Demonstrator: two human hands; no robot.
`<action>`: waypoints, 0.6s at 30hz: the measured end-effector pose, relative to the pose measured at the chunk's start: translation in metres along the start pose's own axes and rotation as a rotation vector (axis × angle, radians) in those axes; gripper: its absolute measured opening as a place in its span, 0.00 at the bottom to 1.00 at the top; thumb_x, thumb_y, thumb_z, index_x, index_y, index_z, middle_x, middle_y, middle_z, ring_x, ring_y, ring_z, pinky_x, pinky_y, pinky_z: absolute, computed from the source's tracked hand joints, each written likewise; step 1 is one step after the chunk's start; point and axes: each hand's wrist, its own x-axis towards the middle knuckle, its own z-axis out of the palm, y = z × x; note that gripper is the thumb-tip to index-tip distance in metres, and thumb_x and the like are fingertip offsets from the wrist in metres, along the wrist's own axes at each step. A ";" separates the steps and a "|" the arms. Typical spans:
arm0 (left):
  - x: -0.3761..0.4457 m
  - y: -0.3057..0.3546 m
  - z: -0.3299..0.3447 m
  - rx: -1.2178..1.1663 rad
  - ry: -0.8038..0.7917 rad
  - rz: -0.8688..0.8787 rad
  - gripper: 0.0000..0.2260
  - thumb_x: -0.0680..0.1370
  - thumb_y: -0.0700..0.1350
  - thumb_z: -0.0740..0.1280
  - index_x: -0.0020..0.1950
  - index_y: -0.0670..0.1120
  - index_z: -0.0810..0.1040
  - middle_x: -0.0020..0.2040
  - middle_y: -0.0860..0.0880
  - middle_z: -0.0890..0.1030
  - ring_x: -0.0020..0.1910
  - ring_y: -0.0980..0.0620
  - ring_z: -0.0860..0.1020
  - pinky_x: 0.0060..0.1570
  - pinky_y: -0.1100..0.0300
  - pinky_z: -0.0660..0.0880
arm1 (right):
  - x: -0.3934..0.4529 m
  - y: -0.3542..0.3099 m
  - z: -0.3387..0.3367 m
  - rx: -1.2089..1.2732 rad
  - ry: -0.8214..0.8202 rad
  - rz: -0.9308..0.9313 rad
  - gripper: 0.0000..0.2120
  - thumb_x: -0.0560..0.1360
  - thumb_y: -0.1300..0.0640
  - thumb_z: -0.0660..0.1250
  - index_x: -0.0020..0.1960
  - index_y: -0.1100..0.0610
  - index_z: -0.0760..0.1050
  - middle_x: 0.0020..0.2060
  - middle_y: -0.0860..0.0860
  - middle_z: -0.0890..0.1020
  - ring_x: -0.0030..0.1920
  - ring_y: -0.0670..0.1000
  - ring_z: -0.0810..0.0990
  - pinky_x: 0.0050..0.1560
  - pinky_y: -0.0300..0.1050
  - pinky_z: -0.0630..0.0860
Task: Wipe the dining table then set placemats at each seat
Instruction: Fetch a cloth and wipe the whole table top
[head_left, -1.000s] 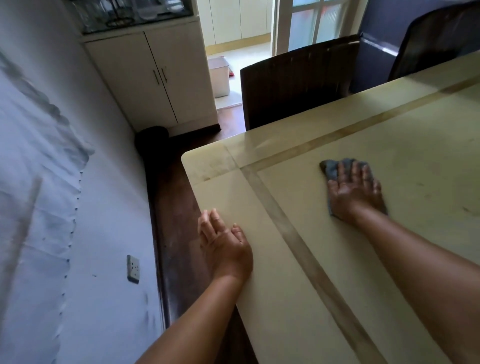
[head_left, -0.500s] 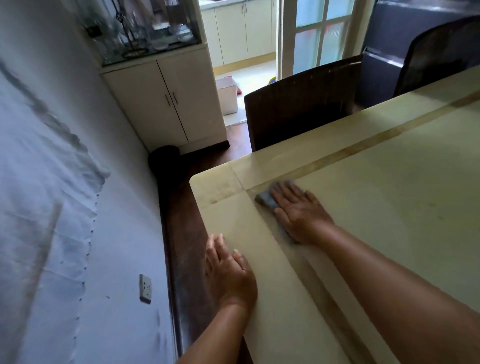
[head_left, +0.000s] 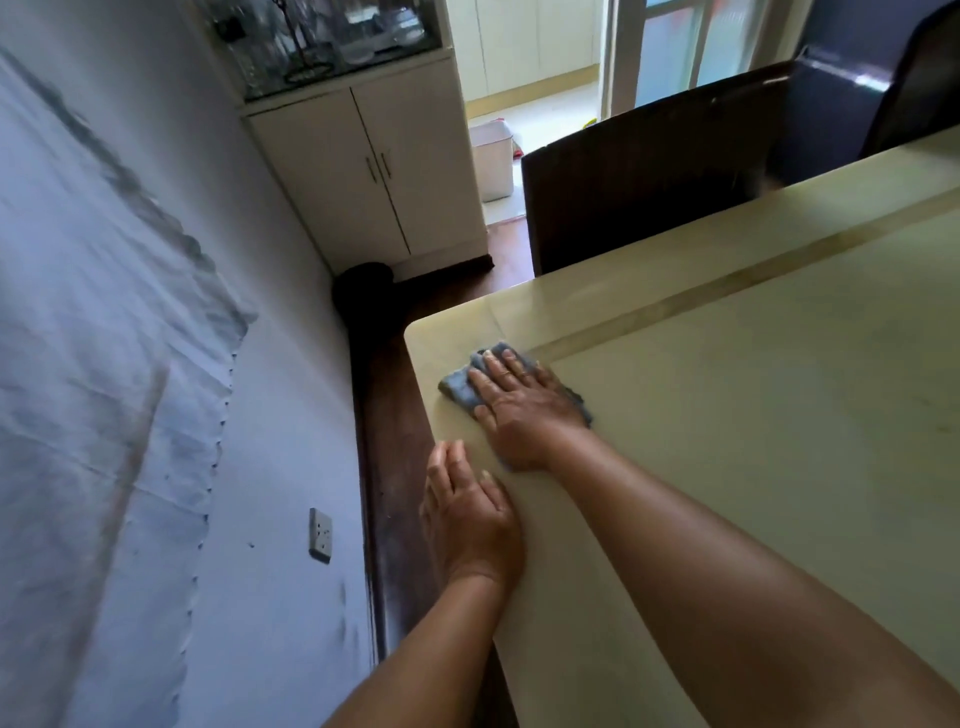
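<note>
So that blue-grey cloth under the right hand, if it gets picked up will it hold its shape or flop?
The cloth will probably flop: it lies crumpled, its edges bunched round the right hand. It likely slides easily, since the table looks smooth and glossy. It seems light and thin.

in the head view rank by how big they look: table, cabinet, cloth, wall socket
1. table
2. cabinet, though it stands farther off, so its true size against the table is unsure
3. cloth, partly hidden under the right hand
4. wall socket
</note>
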 end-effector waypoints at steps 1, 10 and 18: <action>-0.002 0.001 0.000 0.013 0.009 0.002 0.29 0.73 0.52 0.47 0.72 0.45 0.61 0.75 0.45 0.59 0.73 0.48 0.60 0.70 0.54 0.58 | -0.010 0.011 -0.002 0.010 -0.002 0.010 0.27 0.80 0.45 0.43 0.77 0.47 0.42 0.77 0.44 0.41 0.75 0.46 0.36 0.72 0.48 0.37; -0.007 0.007 -0.003 0.219 -0.030 -0.015 0.22 0.79 0.50 0.53 0.72 0.44 0.60 0.76 0.44 0.58 0.75 0.46 0.52 0.73 0.49 0.50 | -0.137 0.133 -0.033 0.046 0.094 0.571 0.27 0.81 0.47 0.43 0.77 0.49 0.40 0.77 0.47 0.39 0.76 0.48 0.37 0.74 0.53 0.40; -0.003 0.080 0.020 0.133 -0.105 0.279 0.17 0.76 0.44 0.58 0.64 0.43 0.67 0.65 0.42 0.65 0.65 0.43 0.64 0.68 0.49 0.61 | -0.177 0.078 -0.008 0.106 0.134 0.602 0.29 0.80 0.46 0.44 0.76 0.51 0.36 0.76 0.50 0.36 0.75 0.50 0.34 0.72 0.51 0.33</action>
